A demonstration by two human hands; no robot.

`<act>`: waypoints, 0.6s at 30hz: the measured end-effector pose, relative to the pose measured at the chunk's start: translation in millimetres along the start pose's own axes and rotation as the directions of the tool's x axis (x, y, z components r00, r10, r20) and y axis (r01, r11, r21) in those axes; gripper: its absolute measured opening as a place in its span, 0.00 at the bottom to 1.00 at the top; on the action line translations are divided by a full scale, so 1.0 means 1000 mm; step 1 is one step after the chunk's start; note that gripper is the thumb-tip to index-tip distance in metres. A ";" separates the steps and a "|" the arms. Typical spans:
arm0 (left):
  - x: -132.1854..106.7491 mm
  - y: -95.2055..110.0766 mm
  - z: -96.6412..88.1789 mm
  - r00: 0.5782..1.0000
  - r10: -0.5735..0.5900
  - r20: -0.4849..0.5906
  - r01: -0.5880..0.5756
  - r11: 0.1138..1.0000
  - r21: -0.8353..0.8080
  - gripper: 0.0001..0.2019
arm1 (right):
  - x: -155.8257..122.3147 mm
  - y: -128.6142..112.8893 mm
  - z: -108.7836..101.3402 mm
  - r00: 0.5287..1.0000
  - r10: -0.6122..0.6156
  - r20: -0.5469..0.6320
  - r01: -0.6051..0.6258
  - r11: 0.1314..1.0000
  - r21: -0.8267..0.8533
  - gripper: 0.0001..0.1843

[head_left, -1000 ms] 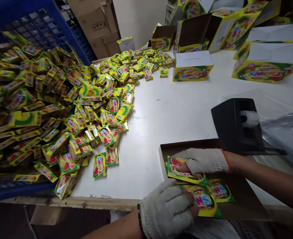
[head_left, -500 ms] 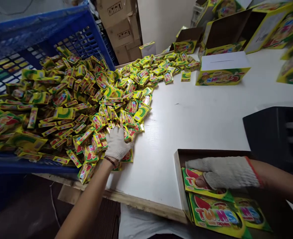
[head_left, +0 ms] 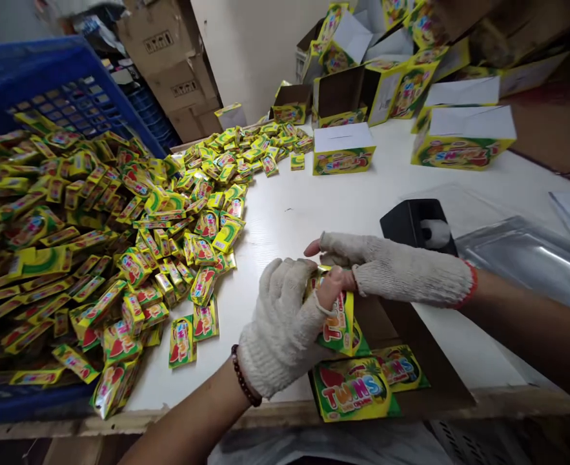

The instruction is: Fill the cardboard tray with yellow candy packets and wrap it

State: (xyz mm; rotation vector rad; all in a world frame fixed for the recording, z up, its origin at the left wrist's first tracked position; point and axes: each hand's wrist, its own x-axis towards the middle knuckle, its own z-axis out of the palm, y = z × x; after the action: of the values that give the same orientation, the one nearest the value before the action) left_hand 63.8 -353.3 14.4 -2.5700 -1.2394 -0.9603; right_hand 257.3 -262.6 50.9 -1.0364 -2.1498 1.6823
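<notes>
Knit-gloved left hand clamps a flat, glossy packet; knit-gloved right hand meets it, grip unclear, by the near brown cardboard box.

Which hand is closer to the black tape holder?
Right. The right hand is just in front of the black tape holder; the left hand is farther away, off to its left, holding a packet.

Packets: smooth, glossy finish. Gloves: matt, rough knitted cloth. Worktop: smooth, lightly glossy; its edge, rough bare wood. Crate: plastic. Sheeting: glossy plastic.
</notes>
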 end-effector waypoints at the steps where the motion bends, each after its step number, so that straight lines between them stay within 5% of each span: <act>1: 0.002 0.003 0.005 1.000 -0.025 0.002 0.025 0.999 -0.045 0.49 | -0.007 0.002 -0.006 1.000 0.027 0.009 -0.027 0.999 -0.039 0.30; 6: -0.013 0.022 0.024 0.942 -0.257 0.216 0.286 0.951 -0.117 0.40 | -0.049 0.020 -0.036 0.975 0.162 -0.155 -0.201 0.937 -0.287 0.23; 10: -0.032 0.039 0.034 0.876 -0.221 0.430 0.262 0.964 -0.037 0.26 | -0.059 0.021 -0.028 0.918 0.268 -0.291 -0.386 0.769 -0.509 0.12; 15: -0.048 0.037 0.036 0.915 -0.219 0.338 0.227 0.974 0.017 0.20 | -0.038 0.016 0.014 0.888 0.398 -0.232 -0.435 0.558 -0.707 0.16; 18: -0.051 0.033 0.036 0.931 -0.194 0.308 0.199 0.980 0.015 0.19 | -0.023 0.023 0.026 0.898 0.393 -0.200 -0.401 0.541 -0.739 0.19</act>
State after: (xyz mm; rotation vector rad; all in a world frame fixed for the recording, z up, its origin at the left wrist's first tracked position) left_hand 82.4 -394.6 -39.3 -2.7258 -1.5995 -0.6118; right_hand 268.1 -295.5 27.4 -1.8658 -2.8578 0.7709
